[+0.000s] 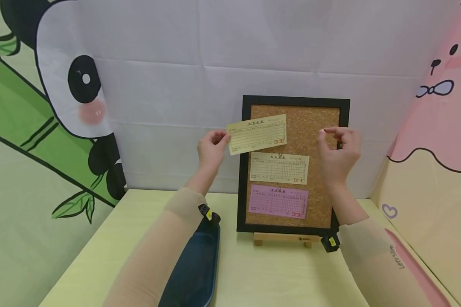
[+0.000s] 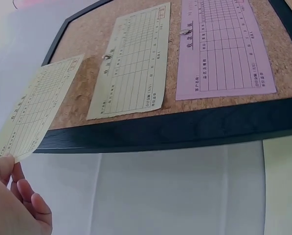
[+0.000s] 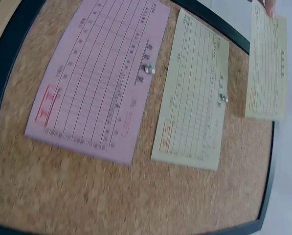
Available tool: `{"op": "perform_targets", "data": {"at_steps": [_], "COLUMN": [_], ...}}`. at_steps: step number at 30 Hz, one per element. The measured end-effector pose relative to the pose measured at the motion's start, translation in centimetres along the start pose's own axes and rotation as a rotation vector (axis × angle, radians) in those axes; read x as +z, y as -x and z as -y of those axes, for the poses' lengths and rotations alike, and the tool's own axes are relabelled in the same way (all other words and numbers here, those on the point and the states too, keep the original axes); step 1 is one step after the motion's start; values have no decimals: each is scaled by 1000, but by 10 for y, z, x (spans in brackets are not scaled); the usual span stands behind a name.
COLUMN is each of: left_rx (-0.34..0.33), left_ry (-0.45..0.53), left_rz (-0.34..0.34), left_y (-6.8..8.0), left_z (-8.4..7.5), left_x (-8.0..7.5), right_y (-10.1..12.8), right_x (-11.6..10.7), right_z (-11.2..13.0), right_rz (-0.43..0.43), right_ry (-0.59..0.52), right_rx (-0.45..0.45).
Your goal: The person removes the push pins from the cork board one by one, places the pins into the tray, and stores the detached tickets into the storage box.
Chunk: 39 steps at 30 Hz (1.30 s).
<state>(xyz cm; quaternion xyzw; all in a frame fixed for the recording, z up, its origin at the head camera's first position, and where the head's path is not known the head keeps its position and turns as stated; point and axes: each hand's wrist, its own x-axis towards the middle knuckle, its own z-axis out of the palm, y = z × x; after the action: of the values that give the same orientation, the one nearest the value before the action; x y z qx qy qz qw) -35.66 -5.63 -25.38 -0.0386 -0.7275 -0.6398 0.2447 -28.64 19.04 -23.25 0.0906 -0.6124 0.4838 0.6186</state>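
My left hand [image 1: 211,149] pinches the left edge of a pale yellow receipt slip [image 1: 258,134], which tilts in front of the upper left of a black-framed corkboard [image 1: 295,115]. Below it, a second yellow slip [image 1: 279,169] and a pink slip [image 1: 278,201] are fixed to the cork, each with a small shiny pushpin [image 3: 149,69] at its top edge. Over the board's right side is my right hand [image 1: 339,149], thumb and forefinger tips together on a tiny pale thing, too small to identify. The right wrist view does not show that hand.
The corkboard leans on a small wooden easel [image 1: 285,238] on a pale yellow table [image 1: 238,273]. A dark blue tray [image 1: 195,264] lies left of it, partly under my left forearm. Behind hangs a whitish cloth [image 1: 157,94] with cartoon animals at both sides.
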Motion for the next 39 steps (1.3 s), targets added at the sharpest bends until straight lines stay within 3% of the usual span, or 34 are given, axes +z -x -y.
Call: {"op": "perform_targets", "data": {"at_steps": [10, 17, 28, 39], "left_rx": [-76, -112, -122, -72], "left_ry": [36, 3, -180, -470], "left_rz": [84, 138, 256, 408], "left_y": [21, 41, 63, 59], "left_z": [-9, -9, -1, 25], "left_x": [-42, -68, -130, -195], "right_y": [-2, 6, 30, 60], "right_x": [-55, -96, -164, -214], "right_z": [-5, -19, -76, -104], "right_rz": [36, 126, 243, 338], "right_ry": [59, 163, 284, 429], "right_rx": [68, 85, 104, 163]}}
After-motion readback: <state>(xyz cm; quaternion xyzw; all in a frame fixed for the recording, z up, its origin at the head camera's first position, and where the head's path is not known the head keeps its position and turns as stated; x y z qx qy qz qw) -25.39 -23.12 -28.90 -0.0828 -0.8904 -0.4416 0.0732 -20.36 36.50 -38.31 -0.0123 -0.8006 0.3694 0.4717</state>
